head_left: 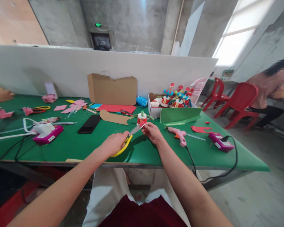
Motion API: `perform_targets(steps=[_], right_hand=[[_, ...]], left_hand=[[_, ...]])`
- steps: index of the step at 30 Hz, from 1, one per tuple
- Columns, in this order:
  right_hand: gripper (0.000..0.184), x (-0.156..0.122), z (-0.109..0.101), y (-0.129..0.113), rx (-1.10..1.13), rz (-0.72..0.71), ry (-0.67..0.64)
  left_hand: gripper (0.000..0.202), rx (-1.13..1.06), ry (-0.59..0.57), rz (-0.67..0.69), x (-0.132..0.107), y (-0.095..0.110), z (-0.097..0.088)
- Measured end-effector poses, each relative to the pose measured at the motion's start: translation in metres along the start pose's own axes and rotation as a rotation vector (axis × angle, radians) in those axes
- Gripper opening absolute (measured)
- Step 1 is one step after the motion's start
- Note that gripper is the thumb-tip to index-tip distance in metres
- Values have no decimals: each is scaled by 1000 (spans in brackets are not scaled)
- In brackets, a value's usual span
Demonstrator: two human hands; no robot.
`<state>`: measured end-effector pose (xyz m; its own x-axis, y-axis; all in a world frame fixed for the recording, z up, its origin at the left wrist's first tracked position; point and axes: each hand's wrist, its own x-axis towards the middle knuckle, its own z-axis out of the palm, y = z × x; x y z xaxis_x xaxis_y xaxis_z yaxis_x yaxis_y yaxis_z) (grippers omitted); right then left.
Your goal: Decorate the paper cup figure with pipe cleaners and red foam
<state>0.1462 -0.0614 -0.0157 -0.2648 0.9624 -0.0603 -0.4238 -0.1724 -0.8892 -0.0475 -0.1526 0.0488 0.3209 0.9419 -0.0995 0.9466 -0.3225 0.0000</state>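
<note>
My left hand (115,143) is wrapped around a pair of scissors (125,148) with yellow handles, gripping it near the pivot. Its metal blades point up and right toward my right hand (152,132). The fingertips of my right hand are pinched together at the blade tips; what sits between them is too small to make out. Just behind the blades stands a small red and white paper-cup figure (142,118), with green coiled strips sticking out at both sides and on top. The blades and my right fingers partly cover its lower part.
To the right lie a pink glue gun (178,135) and a purple power socket (221,142). A box (155,112) of finished figures stands behind. Leftward are a phone (89,124), cardboard (115,117) and another socket (48,135). Another person's hand (1,94) is at far left.
</note>
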Motion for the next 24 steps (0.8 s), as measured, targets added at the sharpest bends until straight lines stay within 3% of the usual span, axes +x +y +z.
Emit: perform_targets(steps=[24], right_hand=[[31, 1, -1, -1, 32, 3, 27]], left_hand=[[23, -5, 2, -15, 1, 5, -2]])
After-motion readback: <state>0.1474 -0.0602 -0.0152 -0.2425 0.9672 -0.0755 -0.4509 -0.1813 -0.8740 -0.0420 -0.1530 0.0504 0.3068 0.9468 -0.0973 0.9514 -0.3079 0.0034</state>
